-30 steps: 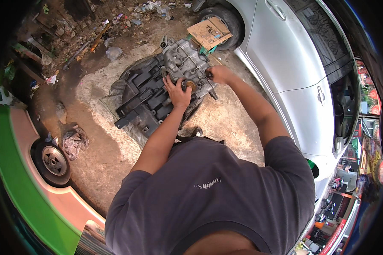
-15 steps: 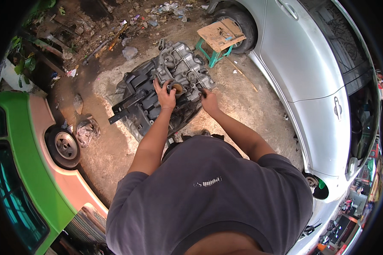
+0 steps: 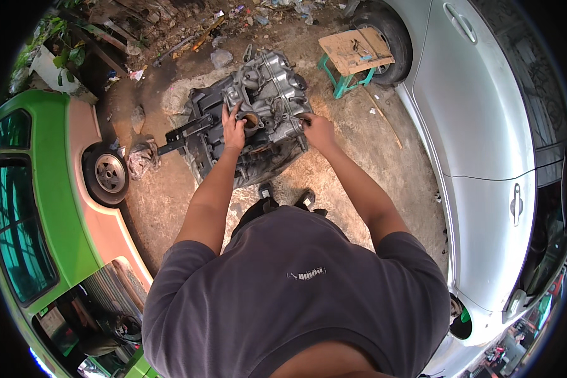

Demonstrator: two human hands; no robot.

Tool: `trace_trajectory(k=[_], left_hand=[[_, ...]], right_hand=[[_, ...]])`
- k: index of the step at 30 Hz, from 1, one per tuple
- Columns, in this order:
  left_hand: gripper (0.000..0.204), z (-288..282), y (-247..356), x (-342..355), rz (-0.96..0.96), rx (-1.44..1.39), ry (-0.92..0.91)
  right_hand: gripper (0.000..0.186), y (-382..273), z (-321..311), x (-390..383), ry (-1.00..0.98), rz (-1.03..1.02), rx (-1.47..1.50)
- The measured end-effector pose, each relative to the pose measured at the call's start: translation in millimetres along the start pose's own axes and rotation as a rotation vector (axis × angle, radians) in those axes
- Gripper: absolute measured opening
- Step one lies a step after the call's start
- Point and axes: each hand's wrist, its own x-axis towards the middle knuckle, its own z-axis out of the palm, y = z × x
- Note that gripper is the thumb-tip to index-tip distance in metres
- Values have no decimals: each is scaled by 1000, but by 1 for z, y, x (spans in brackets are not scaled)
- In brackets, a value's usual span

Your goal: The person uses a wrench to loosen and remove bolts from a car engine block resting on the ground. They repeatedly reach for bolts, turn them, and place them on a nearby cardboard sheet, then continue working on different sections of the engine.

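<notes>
A metal engine block sits on the concrete ground in the upper middle of the frame, its black bracket jutting out to the left. The left hand rests on the block, its fingers spread apart, just beside a round, brownish opening. The right hand reaches the block's right side with curled fingers; whether they pinch a part cannot be told. At upper right, a green stool carries a wooden board with small tools, near a silver car. A green-and-pink vehicle fills the left edge.
</notes>
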Motion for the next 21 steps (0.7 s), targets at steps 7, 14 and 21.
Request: trace_trajectory(k=[7, 14, 21], left_hand=[[58, 0, 2, 3, 37, 40, -2], [60, -1, 15, -2, -56, -50, 29], [63, -7, 24, -2, -78, -83, 2]], right_hand=[[25, -27, -25, 44, -269, -187, -223], [25, -48, -40, 77, -477, -343, -395], [22, -60, -34, 110, -597, -539, -501]])
